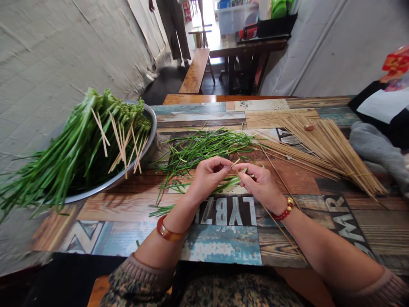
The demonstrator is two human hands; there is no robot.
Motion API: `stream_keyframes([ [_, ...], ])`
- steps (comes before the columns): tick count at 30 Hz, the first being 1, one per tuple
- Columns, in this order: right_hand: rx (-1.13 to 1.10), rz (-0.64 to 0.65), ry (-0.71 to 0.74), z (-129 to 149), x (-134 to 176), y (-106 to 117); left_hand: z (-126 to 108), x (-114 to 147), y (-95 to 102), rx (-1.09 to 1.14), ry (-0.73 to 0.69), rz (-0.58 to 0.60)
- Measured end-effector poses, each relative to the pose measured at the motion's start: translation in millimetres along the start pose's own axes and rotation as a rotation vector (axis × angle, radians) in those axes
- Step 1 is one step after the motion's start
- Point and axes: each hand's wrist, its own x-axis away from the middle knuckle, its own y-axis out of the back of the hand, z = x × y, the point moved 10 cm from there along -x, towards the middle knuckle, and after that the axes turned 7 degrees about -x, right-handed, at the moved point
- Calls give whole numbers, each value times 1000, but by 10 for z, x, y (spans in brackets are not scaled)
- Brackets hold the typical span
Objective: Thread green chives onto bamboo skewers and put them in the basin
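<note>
Over the middle of the table, my two hands meet fingertip to fingertip. My left hand (209, 175) is closed in a pinch on the pale end of a garlic chive stalk, right by the skewer tip. My right hand (260, 183) is closed around a thin bamboo skewer (283, 232), which slants down toward the table's near edge. A few garlic chives (225, 186) trail leftward beneath my hands from the right fingers. Behind them lies a loose pile of green chives (207, 143). The exact contact at the fingertips is too small to make out.
At left, a metal basin (150, 128) holds chive bundles (92, 128) with skewers poking out. A fanned heap of bamboo skewers (338, 149) lies at right, near grey cloth (373, 145). Beyond the table are a bench (196, 70), a plastic bin (234, 19) and a standing person (174, 27).
</note>
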Motion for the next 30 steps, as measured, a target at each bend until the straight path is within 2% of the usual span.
stream_keyframes([
  [7, 24, -2, 12, 17, -9, 4, -55, -5, 9, -112, -65, -22],
  [19, 92, 7, 46, 52, -7, 14, 88, 14, -64, 96, 77, 53],
  [30, 43, 7, 40, 10, 12, -50, 156, 4, -64, 136, 121, 53],
])
